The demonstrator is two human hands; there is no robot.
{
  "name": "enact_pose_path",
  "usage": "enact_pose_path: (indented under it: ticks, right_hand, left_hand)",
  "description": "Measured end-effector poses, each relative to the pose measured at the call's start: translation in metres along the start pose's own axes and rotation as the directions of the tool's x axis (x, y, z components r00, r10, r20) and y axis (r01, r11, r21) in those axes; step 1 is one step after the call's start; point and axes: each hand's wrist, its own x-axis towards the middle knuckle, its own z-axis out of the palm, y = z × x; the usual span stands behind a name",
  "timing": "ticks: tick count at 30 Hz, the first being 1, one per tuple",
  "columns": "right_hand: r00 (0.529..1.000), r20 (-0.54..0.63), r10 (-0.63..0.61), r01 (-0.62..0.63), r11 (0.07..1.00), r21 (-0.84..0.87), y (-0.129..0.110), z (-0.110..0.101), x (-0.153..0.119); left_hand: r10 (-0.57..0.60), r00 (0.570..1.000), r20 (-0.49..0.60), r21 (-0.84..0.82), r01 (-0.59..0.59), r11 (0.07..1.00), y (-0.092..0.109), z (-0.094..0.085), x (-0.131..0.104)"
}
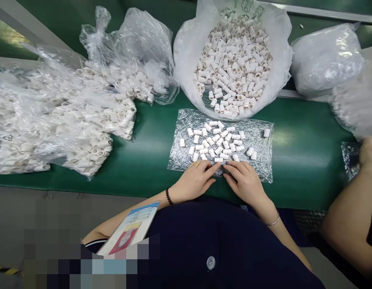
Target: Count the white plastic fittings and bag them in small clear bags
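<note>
Several short white tube pieces (216, 139) lie spread over a flat clear plastic bag (179, 158) on the green table. At the near edge of these pieces, my left hand (196, 180) rests with its fingers apart, the index fingertip beside a white piece. My right hand (246, 182) lies just to the right, fingers spread, fingertips at the bag near the same pieces. The two hands' index fingertips are close together with a small gap. Neither hand holds anything visible.
Behind the flat bag stands a large open bag (188, 60) full of white pieces. Filled clear bags (62, 108) cover the left side. A bulging plastic bag (327, 60) sits at the back right. Another person's arm (351, 212) reaches in at the right edge.
</note>
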Motion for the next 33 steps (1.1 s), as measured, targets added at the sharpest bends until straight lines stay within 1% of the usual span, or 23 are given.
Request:
enact_pose_path:
  ticks: [4,8,11,13,15,17,20,23,26,29,31,33]
  right_hand:
    - [1.0,-0.018,-0.024,0.025,0.999,0.024,-0.001,0.004,0.002]
    - [0.999,-0.036,-0.017,0.018,0.999,0.038,0.0,0.005,0.001]
    - [1.0,-0.015,-0.001,0.002,0.998,0.06,0.006,-0.004,-0.005]
    - [1.0,0.008,0.015,-0.015,0.999,0.042,0.015,-0.015,-0.012]
    - [0.998,0.048,0.026,-0.026,1.0,0.001,0.026,-0.027,-0.021]
    - [0.993,0.114,0.035,-0.029,0.998,-0.05,0.039,-0.04,-0.032]
    - [0.982,0.173,0.07,-0.049,0.991,-0.124,0.056,-0.054,-0.05]
    - [0.983,0.141,0.116,-0.091,0.981,-0.172,0.066,-0.061,-0.063]
    - [0.985,0.099,0.144,-0.124,0.975,-0.184,0.071,-0.063,-0.07]
    - [0.985,0.09,0.146,-0.128,0.976,-0.179,0.072,-0.062,-0.072]
    - [0.987,0.089,0.135,-0.118,0.978,-0.171,0.073,-0.062,-0.072]
    - [0.989,0.086,0.123,-0.107,0.979,-0.175,0.074,-0.062,-0.074]
  left_hand:
    - [0.031,0.999,-0.017,-0.011,-0.031,0.999,0.001,-0.001,0.001]
    - [0.076,0.997,-0.025,-0.003,-0.077,0.997,0.0,-0.003,-0.001]
    - [0.142,0.989,-0.045,-0.006,-0.143,0.99,-0.004,-0.003,-0.006]
    - [0.153,0.986,-0.06,0.0,-0.153,0.988,-0.007,-0.001,-0.01]
    - [0.132,0.988,-0.076,0.005,-0.132,0.991,-0.01,0.0,-0.014]
    - [0.109,0.99,-0.093,0.006,-0.109,0.994,-0.014,-0.001,-0.019]
    - [0.098,0.989,-0.111,0.021,-0.097,0.995,-0.021,-0.009,-0.03]
    - [0.09,0.988,-0.124,0.07,-0.082,0.994,-0.035,-0.021,-0.046]
    - [0.025,0.988,-0.15,0.115,-0.007,0.993,-0.053,-0.032,-0.062]
    - [-0.03,0.978,-0.207,0.154,0.063,0.986,-0.069,-0.037,-0.071]
    - [-0.018,0.971,-0.24,0.177,0.062,0.982,-0.076,-0.038,-0.073]
    - [0.016,0.969,-0.246,0.184,0.031,0.982,-0.08,-0.039,-0.075]
